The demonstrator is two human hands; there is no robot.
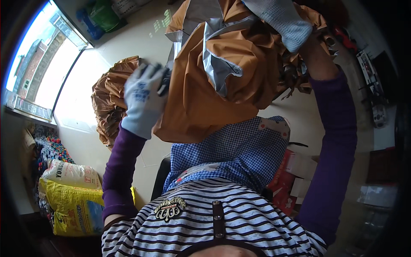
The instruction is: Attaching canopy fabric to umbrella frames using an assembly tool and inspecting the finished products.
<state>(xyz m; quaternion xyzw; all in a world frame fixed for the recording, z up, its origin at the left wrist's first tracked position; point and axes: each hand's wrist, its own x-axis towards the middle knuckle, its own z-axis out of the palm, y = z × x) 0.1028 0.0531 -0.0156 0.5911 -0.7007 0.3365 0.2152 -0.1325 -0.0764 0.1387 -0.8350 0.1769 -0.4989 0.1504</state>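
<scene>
**Fabric held high, grip uneven**

Fabric, orange-brown with a silvery-grey lining (214, 85), hangs bunched in the air in front of the person's chest, lifted between both gloved hands. The left hand (143, 100) is closed on its lower left edge, along with something dark I can't make out. The right hand (284, 21) clutches the top, fingers folded over. If that upper grip loosens, I'd expect the bundle to slump onto the crumpled brown heap (109, 103) behind it on the floor.

Right hand (286, 20) cut off above
</scene>
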